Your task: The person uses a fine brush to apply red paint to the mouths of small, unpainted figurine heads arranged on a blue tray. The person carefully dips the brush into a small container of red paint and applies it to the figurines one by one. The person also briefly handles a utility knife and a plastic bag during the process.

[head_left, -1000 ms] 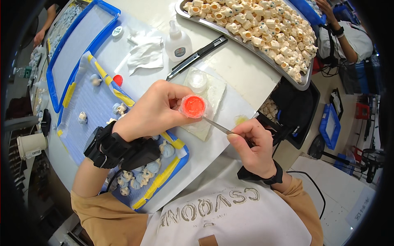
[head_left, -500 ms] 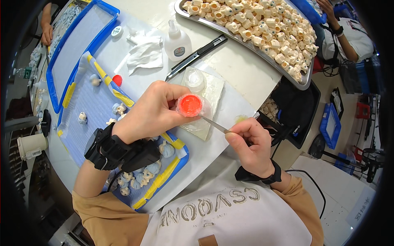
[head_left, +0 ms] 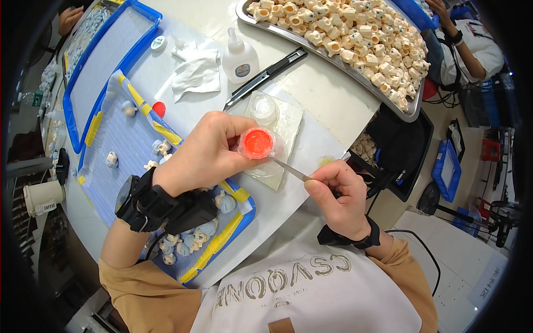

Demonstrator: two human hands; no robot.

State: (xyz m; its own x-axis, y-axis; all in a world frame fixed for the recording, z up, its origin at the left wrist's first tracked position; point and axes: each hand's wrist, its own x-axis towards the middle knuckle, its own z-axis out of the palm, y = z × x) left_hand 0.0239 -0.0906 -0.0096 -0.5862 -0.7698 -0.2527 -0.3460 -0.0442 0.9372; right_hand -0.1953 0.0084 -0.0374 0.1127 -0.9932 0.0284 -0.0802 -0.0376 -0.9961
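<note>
My left hand (head_left: 202, 152) is closed around a small clear jar of orange-red paste (head_left: 257, 144), tipped so its mouth faces me. Pinched between the thumb and fingers of my right hand (head_left: 340, 195) is a thin metal spatula (head_left: 291, 170). The spatula's tip meets the jar's lower right rim; whether it goes inside is hard to see. Beneath the jar lies a pale flat plate (head_left: 290, 123), bearing a small clear tub with white contents (head_left: 263, 109). A red lid (head_left: 159, 109) rests at the edge of the blue tray, left of my left hand.
Small blue-and-cream figure parts lie in a blue tray with yellow tape (head_left: 95, 130), partly under my left forearm. A box cutter (head_left: 269, 75), white squeeze bottle (head_left: 240, 58) and crumpled tissue (head_left: 195, 75) lie beyond. A metal tray (head_left: 327, 54) holds many cream pieces. Two other people are nearby.
My hands, the jar and the spatula stay almost in place. At the far left, another person's hand has lifted away from the tray there.
</note>
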